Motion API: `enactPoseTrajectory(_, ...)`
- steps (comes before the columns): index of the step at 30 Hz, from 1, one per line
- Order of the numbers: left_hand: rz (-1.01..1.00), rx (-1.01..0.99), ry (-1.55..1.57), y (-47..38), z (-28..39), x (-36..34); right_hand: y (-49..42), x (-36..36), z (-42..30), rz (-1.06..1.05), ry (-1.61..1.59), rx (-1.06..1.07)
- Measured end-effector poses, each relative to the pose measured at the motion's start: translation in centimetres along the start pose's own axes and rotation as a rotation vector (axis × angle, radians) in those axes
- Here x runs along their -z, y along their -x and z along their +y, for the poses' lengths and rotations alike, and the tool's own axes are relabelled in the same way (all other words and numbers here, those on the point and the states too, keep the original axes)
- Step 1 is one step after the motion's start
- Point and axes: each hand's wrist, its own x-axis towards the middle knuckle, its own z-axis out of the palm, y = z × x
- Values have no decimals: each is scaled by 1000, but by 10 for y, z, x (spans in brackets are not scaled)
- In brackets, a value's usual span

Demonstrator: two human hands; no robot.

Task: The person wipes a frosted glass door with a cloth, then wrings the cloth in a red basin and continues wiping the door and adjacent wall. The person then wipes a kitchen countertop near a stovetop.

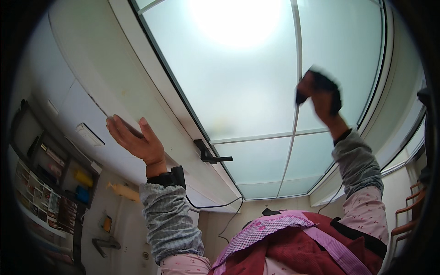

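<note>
My right hand (318, 92), slightly blurred, is raised against a frosted glass door (247, 96) and grips a dark cloth (328, 89), held near the vertical bar between the panes. My left hand (135, 139) is raised at the left, fingers spread and holding nothing, at the edge of the pale door frame; whether it touches that edge I cannot tell. A black door handle (215, 158) sits on the frame between my two hands, below their level. Bright light shows through the upper glass.
Dark shelves (65, 165) with small items stand at the far left, near a white wall switch plate (90, 134). Another lever handle (105, 244) is at lower left. Brown hangers or chair parts (410, 213) are at the right edge. Thin black cables hang near both arms.
</note>
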Motion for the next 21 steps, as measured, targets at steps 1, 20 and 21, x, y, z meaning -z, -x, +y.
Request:
enactPoseTrajectory(1,-2,-6,-11,0,0,-1,-16,15,-8,65,582,278)
enactPoseTrajectory(20,34,-94,-154,-3,-1,4,-178,-20,-74,623,1440,755)
enactPoseTrajectory(21,35,-98,-150,-3,-1,4,-188,-35,-81,619,1466,812)
